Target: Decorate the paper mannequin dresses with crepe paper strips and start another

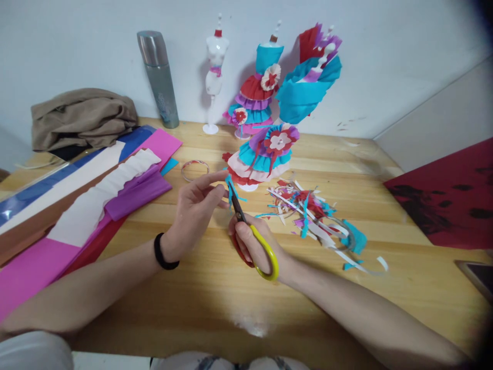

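My left hand (pixel 199 208) pinches a small strip of blue crepe paper (pixel 230 189) between thumb and fingertips. In my right hand (pixel 254 244) is a pair of scissors (pixel 265 252) with dark blades and yellow and red handles. The blades point up and away from me and meet the blue paper at my left fingertips; whether they are parted is too small to tell. Just beyond my hands stands a small dress form with a ruffled paper skirt (pixel 259 156) in blue, white and red, with a purple and red flower on it.
Paper scraps (pixel 308 205) lie to the right. Colored crepe sheets (pixel 134 190) are stacked at left, near a brown cloth (pixel 82 118). Along the wall stand a steel bottle (pixel 158 79), a bare mannequin (pixel 215 61) and a dressed one (pixel 256 87). A bangle (pixel 195 162) rests behind my left hand.
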`<state>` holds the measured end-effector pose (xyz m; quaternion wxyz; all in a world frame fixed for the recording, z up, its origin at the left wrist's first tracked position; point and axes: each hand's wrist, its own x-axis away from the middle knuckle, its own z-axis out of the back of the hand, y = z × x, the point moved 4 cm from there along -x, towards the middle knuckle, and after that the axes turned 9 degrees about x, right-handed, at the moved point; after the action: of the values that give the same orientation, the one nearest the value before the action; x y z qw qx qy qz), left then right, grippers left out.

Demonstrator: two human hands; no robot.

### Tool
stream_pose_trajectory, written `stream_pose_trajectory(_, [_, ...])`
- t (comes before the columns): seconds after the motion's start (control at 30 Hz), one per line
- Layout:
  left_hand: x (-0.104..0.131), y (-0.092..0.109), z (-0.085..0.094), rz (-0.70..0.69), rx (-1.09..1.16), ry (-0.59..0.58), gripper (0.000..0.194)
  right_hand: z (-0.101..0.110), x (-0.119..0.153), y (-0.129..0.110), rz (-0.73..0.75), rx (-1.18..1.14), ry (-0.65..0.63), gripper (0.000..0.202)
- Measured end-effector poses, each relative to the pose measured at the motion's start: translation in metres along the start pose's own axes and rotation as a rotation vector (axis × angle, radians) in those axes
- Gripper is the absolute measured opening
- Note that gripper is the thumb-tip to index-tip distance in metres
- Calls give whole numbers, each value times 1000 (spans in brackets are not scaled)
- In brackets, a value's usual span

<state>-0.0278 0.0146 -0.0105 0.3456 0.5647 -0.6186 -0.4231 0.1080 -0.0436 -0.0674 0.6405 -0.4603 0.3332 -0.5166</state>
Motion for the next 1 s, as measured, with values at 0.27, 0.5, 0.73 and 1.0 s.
stream_pose_trajectory(0.27, [-7,-11,3,-7,58,-69,42,5,-1,-2,69,159,23,50])
stream_pose_trajectory(0.5, [-9,-8,1,89,57,-62,41,8,3,-12,69,131,5,48])
stream_pose_trajectory(0.73, [-10,-6,0,54,-24,-53,42,7,4,-16,41,38,1,53])
stream_pose_trajectory(1.0, [-8,-11,1,23,-79,-51,46,4,4,-8,0,-66,-31,55])
